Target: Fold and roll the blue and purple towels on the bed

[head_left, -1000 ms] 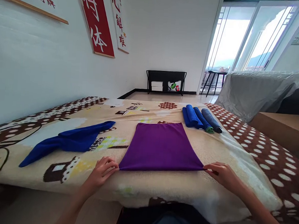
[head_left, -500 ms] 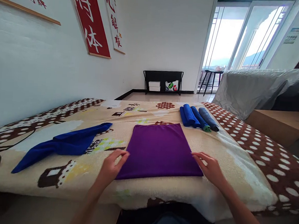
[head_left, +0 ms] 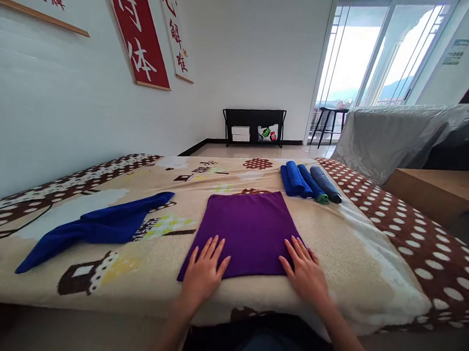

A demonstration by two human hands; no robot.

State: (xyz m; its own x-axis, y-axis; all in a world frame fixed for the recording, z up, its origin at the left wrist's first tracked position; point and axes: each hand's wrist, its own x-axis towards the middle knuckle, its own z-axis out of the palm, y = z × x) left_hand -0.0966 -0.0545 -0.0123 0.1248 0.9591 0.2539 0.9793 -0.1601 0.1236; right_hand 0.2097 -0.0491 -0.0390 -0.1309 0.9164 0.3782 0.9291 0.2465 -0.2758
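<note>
A purple cloth (head_left: 251, 224) lies flat in a near-square on the patterned blanket in front of me. My left hand (head_left: 205, 269) rests palm down on its near left part, fingers spread. On the near right part, my right hand (head_left: 304, 267) also lies flat with its fingers apart. Neither hand grips anything. Off to the left, a crumpled blue cloth (head_left: 108, 225) stretches diagonally across the blanket. Beyond the purple cloth at the right are several rolled cloths (head_left: 295, 179), blue and grey-blue, side by side.
The blanket (head_left: 356, 262) is cream with brown dotted borders and covers a bed-like surface. A black rack (head_left: 253, 121) stands against the far wall, with a stool (head_left: 329, 120) by the glass door. At the right are a plastic-covered bulky object (head_left: 376, 134) and a cardboard box (head_left: 432, 193).
Both hands have let go of the purple cloth's side edges and moved inward. They now lie flat on its near part with fingers spread. The cloth stays in place.
</note>
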